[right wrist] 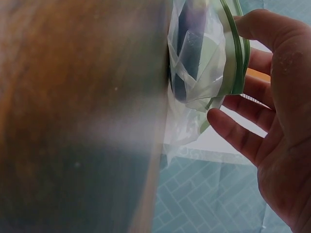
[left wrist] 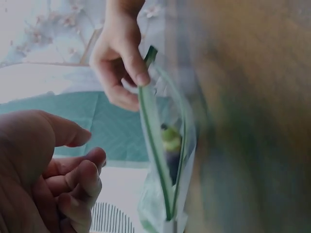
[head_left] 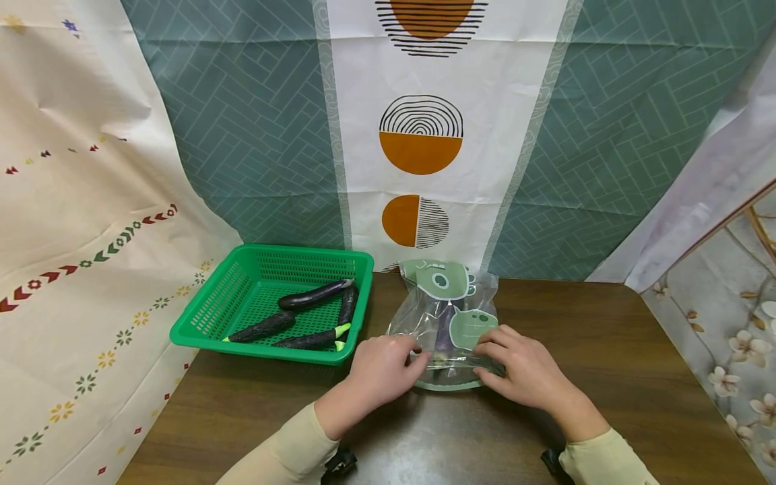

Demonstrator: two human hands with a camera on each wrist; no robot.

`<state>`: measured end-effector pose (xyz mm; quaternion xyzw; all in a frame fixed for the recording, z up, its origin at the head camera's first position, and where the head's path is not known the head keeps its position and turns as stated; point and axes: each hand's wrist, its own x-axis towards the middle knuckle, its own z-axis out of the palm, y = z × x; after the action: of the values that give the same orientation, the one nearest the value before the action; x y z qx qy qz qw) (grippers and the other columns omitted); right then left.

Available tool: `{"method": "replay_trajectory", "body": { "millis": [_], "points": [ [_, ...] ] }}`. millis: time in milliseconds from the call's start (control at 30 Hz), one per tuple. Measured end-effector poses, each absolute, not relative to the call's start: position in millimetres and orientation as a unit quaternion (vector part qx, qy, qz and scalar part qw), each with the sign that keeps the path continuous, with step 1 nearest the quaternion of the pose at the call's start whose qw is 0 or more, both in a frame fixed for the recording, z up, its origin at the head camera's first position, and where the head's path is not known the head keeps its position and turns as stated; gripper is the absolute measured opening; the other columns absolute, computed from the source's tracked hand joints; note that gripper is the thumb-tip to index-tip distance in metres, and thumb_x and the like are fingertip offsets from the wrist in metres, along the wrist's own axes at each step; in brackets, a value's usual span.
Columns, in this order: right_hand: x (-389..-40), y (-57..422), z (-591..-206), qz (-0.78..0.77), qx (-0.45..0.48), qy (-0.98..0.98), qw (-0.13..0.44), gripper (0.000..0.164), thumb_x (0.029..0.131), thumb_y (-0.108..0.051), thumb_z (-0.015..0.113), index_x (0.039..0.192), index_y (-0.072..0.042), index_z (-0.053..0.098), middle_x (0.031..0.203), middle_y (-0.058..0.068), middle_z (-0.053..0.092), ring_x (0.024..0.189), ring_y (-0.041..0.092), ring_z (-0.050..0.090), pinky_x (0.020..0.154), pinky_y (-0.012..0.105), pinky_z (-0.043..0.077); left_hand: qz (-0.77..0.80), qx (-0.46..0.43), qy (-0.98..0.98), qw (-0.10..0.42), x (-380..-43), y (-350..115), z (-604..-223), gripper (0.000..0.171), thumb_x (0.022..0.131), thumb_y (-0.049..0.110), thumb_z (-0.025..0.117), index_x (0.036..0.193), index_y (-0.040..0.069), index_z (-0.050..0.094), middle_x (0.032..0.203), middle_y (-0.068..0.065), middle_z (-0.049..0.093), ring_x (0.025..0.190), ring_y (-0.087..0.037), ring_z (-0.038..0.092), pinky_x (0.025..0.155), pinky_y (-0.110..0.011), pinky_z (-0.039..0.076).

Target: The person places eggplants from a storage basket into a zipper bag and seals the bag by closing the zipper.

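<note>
Best to keep the purple eggplant (head_left: 444,333) well down in the zip bag (head_left: 418,320), on the desk (head_left: 606,350) near the middle of its far edge, stem (left wrist: 171,141) clear of the parted green strips (left wrist: 154,150), and level them from the corner pinched in the fingers of the right hand (head_left: 521,367), adding the left hand (head_left: 382,367), loosely curled and holding nothing, opposite. Allow for the green basket (head_left: 261,300) at the desk's far left corner, near the left hand, with four dark eggplant-like vegetables (head_left: 261,328) inside, and for cloth (head_left: 261,155) hanging behind the far edge.
</note>
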<state>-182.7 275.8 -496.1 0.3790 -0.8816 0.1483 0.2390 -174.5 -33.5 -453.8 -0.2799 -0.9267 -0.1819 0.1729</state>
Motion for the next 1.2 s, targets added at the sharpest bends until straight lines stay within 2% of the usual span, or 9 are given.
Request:
{"method": "replay_trajectory", "body": {
  "millis": [133,267,367,567,800,967,1200],
  "points": [
    [-182.9,276.1,-496.0,0.147,0.378,-0.883,0.238,0.030,0.083,-0.030,0.095,0.107,-0.018,0.082,0.110,-0.008,0.071,0.099,0.013,0.065,0.069,0.036,0.060,-0.215,-0.280,-0.917,0.185,-177.8,-42.3,-445.0,0.017,0.100,0.032,0.082,0.099,0.016,0.082,0.065,0.010,0.062,0.054,-0.010,0.054,0.046,-0.026,0.036],
    [-182.9,276.3,-495.9,0.148,0.377,-0.883,0.236,0.029,0.083,-0.030,0.095,0.107,-0.018,0.082,0.111,-0.008,0.070,0.099,0.013,0.065,0.069,0.036,0.059,-0.237,-0.275,-0.911,0.195,-182.9,-52.8,-438.3,0.032,0.099,0.032,0.084,0.121,0.009,0.078,0.071,0.008,0.067,0.054,-0.008,0.053,0.046,-0.025,0.037],
    [-182.8,276.3,-495.6,0.149,0.377,-0.883,0.236,0.029,0.083,-0.030,0.095,0.106,-0.018,0.082,0.110,-0.008,0.070,0.099,0.013,0.065,0.069,0.035,0.059,-0.243,-0.266,-0.912,0.198,-188.3,-61.0,-434.2,0.041,0.098,0.031,0.085,0.129,0.006,0.074,0.074,0.008,0.068,0.054,-0.007,0.050,0.046,-0.025,0.036],
    [-182.8,276.7,-495.7,0.150,0.379,-0.882,0.236,0.028,0.083,-0.030,0.094,0.106,-0.018,0.082,0.111,-0.008,0.070,0.100,0.013,0.065,0.069,0.036,0.060,-0.245,-0.263,-0.907,0.219,-202.8,-78.6,-429.0,0.043,0.099,0.028,0.085,0.131,0.003,0.073,0.079,0.004,0.070,0.058,-0.009,0.054,0.049,-0.027,0.041],
    [-183.3,276.9,-496.2,0.148,0.382,-0.882,0.234,0.028,0.084,-0.031,0.095,0.106,-0.018,0.082,0.111,-0.008,0.071,0.100,0.013,0.065,0.070,0.036,0.060,-0.237,-0.255,-0.903,0.251,-218.3,-101.0,-427.2,0.041,0.101,0.029,0.083,0.132,0.004,0.074,0.084,0.002,0.072,0.062,-0.011,0.060,0.050,-0.027,0.043],
    [-183.1,277.7,-495.6,0.145,0.379,-0.884,0.232,0.028,0.084,-0.031,0.095,0.107,-0.018,0.083,0.112,-0.007,0.071,0.100,0.013,0.066,0.071,0.036,0.060,-0.232,-0.241,-0.911,0.243,-225.5,-115.9,-422.3,0.045,0.101,0.030,0.084,0.135,0.003,0.073,0.089,0.001,0.072,0.067,-0.012,0.064,0.052,-0.031,0.048],
    [-182.8,278.0,-495.3,0.145,0.377,-0.885,0.230,0.028,0.084,-0.031,0.095,0.107,-0.019,0.083,0.112,-0.008,0.070,0.101,0.013,0.065,0.071,0.036,0.061,-0.219,-0.203,-0.935,0.194,-235.6,-138.2,-417.4,0.051,0.103,0.032,0.081,0.144,0.004,0.068,0.104,-0.005,0.073,0.073,-0.014,0.066,0.056,-0.035,0.052]
  ]
}}
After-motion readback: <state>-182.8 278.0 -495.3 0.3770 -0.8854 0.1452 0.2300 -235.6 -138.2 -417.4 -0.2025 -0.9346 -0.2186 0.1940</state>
